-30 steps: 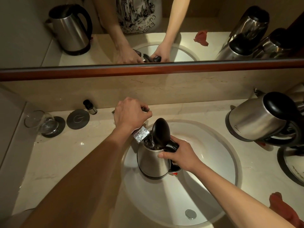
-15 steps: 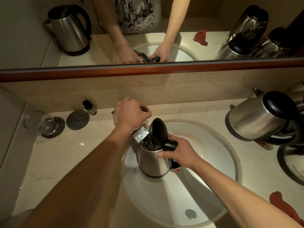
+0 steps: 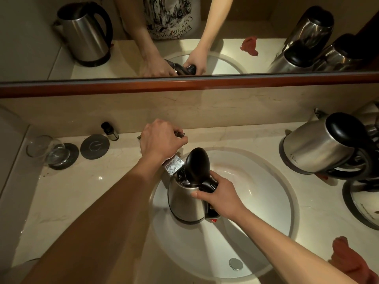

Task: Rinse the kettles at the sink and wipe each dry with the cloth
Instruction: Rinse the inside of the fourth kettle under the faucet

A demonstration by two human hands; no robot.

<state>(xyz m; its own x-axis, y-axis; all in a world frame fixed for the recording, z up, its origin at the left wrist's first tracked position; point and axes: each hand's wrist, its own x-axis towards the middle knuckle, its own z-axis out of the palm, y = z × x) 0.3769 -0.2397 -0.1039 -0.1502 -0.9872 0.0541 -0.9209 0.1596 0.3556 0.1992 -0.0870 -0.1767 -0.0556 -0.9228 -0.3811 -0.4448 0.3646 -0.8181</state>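
Note:
A steel kettle (image 3: 184, 199) with its black lid (image 3: 197, 163) flipped up stands upright inside the white sink (image 3: 266, 201), right under the tap spout (image 3: 174, 163). My right hand (image 3: 221, 196) grips its black handle. My left hand (image 3: 160, 139) is curled over the tap lever behind the spout. Water shows inside the kettle's mouth. A second steel kettle (image 3: 315, 148) with a black lid lies tilted on the counter at the right. The red cloth (image 3: 348, 259) is crumpled at the counter's near right corner.
More kettle parts (image 3: 361, 201) crowd the right edge. On the left counter sit a glass (image 3: 44, 150) on a dark coaster, a second coaster (image 3: 94, 146) and a small bottle (image 3: 109, 131). A mirror above reflects another kettle (image 3: 86, 35). The drain (image 3: 235, 264) is at the sink's front.
Almost nothing has changed: both hands stay on the tap and the handle, and the kettle has shifted only slightly in the sink.

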